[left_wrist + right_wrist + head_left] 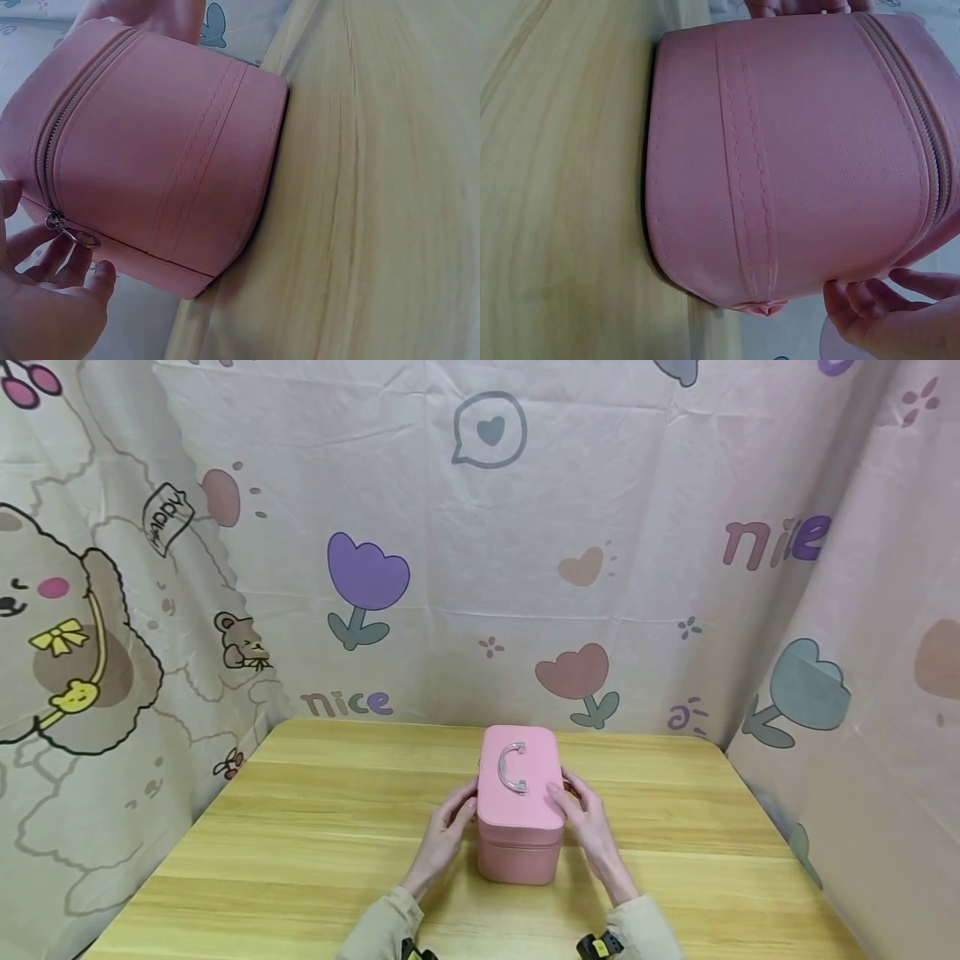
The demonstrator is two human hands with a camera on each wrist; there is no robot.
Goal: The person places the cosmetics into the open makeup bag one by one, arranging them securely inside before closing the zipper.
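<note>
A pink zippered vanity case [519, 852] with a clear carry handle [508, 768] on its lid stands upright on the wooden table, between both hands. On its left side, my left hand [442, 835] holds it with bent fingers. The left fingertips [75, 266] lie right at the metal zipper pull [81, 238], near the case's corner. My right hand [588, 822] grips the opposite side, thumb over the lid's edge and fingers [862, 296] against the side wall below the zipper [922, 112]. The lid is down; the contents are hidden.
The wooden table [337, 793] stretches out around the case. Behind it and at both sides hangs a light patterned cloth [480, 527] that meets the table's edges. Dark wrist devices [600, 946] sit at both sleeve cuffs.
</note>
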